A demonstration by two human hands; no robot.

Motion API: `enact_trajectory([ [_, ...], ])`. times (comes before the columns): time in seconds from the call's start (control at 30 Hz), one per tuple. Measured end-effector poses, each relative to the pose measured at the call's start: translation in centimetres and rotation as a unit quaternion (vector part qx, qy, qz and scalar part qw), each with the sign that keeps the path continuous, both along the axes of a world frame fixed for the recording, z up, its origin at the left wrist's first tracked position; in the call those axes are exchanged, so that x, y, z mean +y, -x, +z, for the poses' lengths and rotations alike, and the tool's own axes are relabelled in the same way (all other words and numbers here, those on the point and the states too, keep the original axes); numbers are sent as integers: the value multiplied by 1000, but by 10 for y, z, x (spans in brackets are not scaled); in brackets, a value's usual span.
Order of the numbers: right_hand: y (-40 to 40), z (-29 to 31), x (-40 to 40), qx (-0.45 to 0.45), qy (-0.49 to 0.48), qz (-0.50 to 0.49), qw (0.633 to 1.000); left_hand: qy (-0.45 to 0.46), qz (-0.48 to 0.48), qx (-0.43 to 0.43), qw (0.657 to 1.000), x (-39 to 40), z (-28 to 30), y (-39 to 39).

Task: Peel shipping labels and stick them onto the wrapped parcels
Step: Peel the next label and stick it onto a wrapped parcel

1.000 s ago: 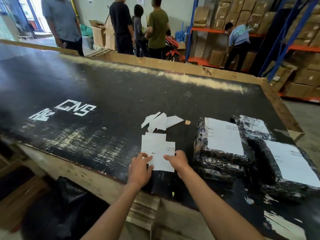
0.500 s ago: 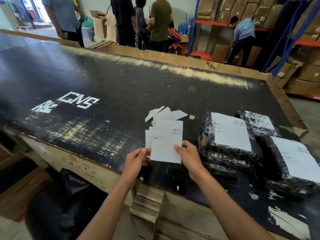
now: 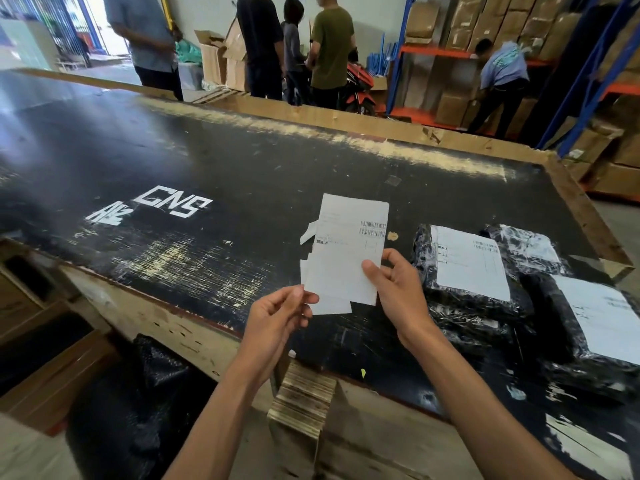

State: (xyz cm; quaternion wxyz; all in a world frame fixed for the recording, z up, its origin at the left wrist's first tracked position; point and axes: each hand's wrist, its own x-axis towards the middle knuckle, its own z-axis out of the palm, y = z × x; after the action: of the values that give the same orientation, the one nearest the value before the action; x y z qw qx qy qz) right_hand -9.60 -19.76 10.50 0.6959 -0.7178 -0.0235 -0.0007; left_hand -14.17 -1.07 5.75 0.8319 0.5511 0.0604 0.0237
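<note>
A white shipping label with a barcode is held up above the black table. My left hand pinches its lower left corner. My right hand pinches its lower right edge, thumb on the front. More white paper shows just below and behind the label. To the right lie black wrapped parcels: one with a white label on top, another labelled one at the far right, and a third behind them.
The table has a wooden rim and white "CNS" lettering. A black bag sits below the near edge. Several people stand beyond the far side. Shelves of cardboard boxes fill the right background.
Both hands have lifted the label off the table and raised it upright. It now hides the paper scraps that lay behind it.
</note>
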Motion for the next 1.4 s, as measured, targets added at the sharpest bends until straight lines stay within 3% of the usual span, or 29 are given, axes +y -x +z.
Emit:
enact_trajectory([
  [0.53, 7, 12, -6, -33, 11, 25, 999, -28, 6, -16, 999, 0, 12, 9],
  [1.0, 7, 8, -1, -6, -2, 27, 1000, -40, 5, -20, 999, -3, 23, 12],
  [1.23, 6, 8, 2, -22, 4, 12, 1000, -4, 10, -25, 1000, 2, 26, 12],
  [1.4, 5, 10, 3, -45, 13, 14, 999, -52, 23, -23, 998, 2, 26, 12],
])
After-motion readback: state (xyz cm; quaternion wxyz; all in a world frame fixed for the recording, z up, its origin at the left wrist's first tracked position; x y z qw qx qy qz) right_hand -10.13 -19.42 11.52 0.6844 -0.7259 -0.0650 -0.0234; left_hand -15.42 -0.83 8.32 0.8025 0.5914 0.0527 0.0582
